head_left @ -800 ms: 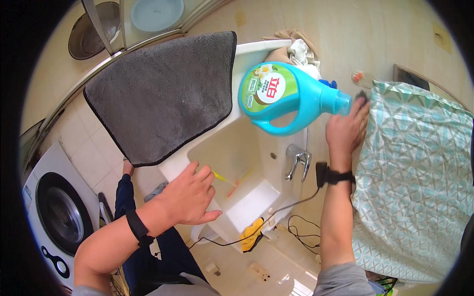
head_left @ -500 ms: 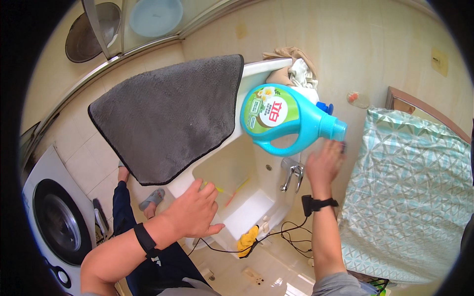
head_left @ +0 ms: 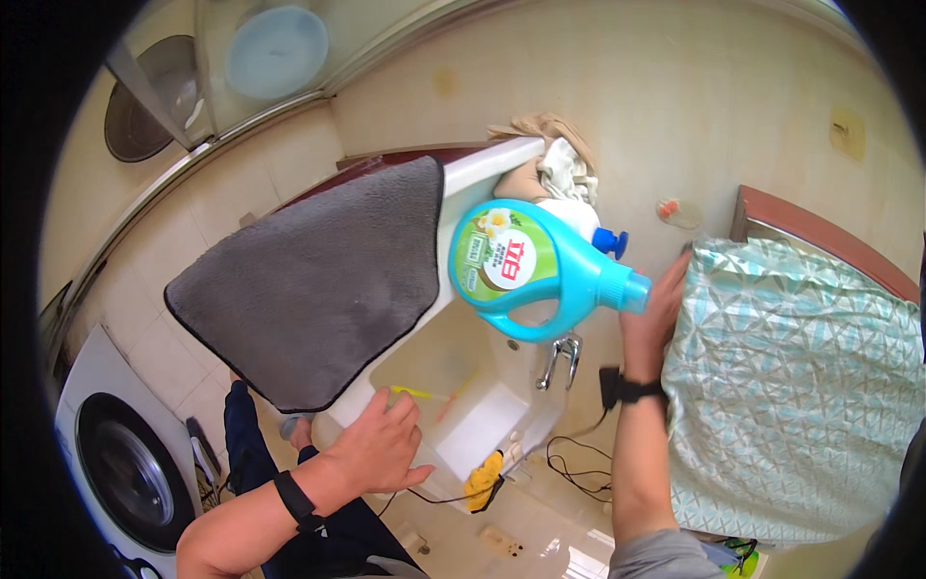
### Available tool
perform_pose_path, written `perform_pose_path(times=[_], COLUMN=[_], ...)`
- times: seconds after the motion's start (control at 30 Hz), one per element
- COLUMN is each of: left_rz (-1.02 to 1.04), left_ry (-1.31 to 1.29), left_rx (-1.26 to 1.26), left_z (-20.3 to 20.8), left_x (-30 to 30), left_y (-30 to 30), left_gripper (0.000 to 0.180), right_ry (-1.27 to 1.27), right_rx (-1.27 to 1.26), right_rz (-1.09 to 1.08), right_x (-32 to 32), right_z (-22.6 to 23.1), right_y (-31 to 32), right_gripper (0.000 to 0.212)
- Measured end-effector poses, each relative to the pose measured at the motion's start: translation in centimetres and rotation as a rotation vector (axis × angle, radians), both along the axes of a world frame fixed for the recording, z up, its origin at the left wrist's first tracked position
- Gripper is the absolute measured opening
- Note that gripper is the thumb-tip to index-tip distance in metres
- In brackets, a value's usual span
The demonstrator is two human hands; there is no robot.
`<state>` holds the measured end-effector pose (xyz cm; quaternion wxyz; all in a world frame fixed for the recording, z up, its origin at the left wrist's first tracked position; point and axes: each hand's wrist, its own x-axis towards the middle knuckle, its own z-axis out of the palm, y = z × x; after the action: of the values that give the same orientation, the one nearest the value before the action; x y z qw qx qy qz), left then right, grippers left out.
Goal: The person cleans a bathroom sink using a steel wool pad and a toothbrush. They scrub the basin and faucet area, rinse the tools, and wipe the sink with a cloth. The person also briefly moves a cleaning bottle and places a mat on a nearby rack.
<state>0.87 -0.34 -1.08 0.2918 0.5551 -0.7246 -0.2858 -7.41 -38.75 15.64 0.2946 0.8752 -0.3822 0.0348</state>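
My left hand (head_left: 378, 449) is at the near edge of the white sink (head_left: 352, 394), fingers loosely spread and thumb apart, with nothing in it. My right hand (head_left: 654, 314) reaches forward between the cap of a turquoise detergent bottle (head_left: 579, 280) and a patterned green and white cloth cover (head_left: 791, 386). Its fingers stretch out along the cover's edge, and I see nothing held. The bottle stands upright over the sink's far right part, its handle toward me. A dark grey mat (head_left: 309, 289) with a black border drapes over the sink's left side.
A chrome faucet (head_left: 559, 362) rises behind the basin. Beige and white cloths (head_left: 567, 172) and a white bottle with a blue pump (head_left: 610, 241) are beyond the detergent. A yellow cloth (head_left: 484, 481) hangs by the sink, near black cables (head_left: 569, 463). A washing machine (head_left: 72, 376) stands at left.
My right hand has moved forward and right, from below the bottle cap to the cover's edge. The view has shifted a little. My left hand stays at the sink's edge.
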Motion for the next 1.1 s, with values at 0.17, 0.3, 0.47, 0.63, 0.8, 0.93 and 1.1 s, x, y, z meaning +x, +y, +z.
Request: perform_pose_path(times=[0.17, 0.3, 0.47, 0.63, 0.8, 0.93, 1.1], left_rz=[0.028, 0.026, 0.015, 0.052, -0.013, -0.011, -0.002], left_ry=[-0.068, 0.001, 0.013, -0.025, -0.042, -0.095, -0.081], left_rx=[-0.031, -0.02, -0.002, -0.035, 0.039, 0.056, 0.074], left_z=[0.4, 0.5, 0.1, 0.3, 0.6, 0.7, 0.8], left_x=[0.2, 0.7, 0.3, 0.4, 0.5, 0.2, 0.1], left_y=[0.2, 0.5, 0.1, 0.5, 0.2, -0.1, 0.3], left_gripper=[0.07, 0.067, 0.066, 0.066, 0.067, 0.069, 0.067], right_ry=[0.259, 0.416, 0.16, 0.406, 0.105, -0.008, 0.362], right_rx=[-0.124, 0.057, -0.094, 0.114, 0.267, 0.354, 0.236], right_rz=[0.105, -0.014, 0.19, -0.129, -0.225, -0.116, -0.291], right_x=[0.5, 0.1, 2.8, -4.0, -5.5, -3.3, -14.1], right_z=[-1.9, -0.9, -0.1, -0.9, 1.5, 0.0, -0.9], right_y=[-0.7, 1.9, -0.6, 3.6, 4.7, 0.6, 3.3], right_gripper=[0.091, 0.093, 0.094, 0.087, 0.083, 0.085, 0.086])
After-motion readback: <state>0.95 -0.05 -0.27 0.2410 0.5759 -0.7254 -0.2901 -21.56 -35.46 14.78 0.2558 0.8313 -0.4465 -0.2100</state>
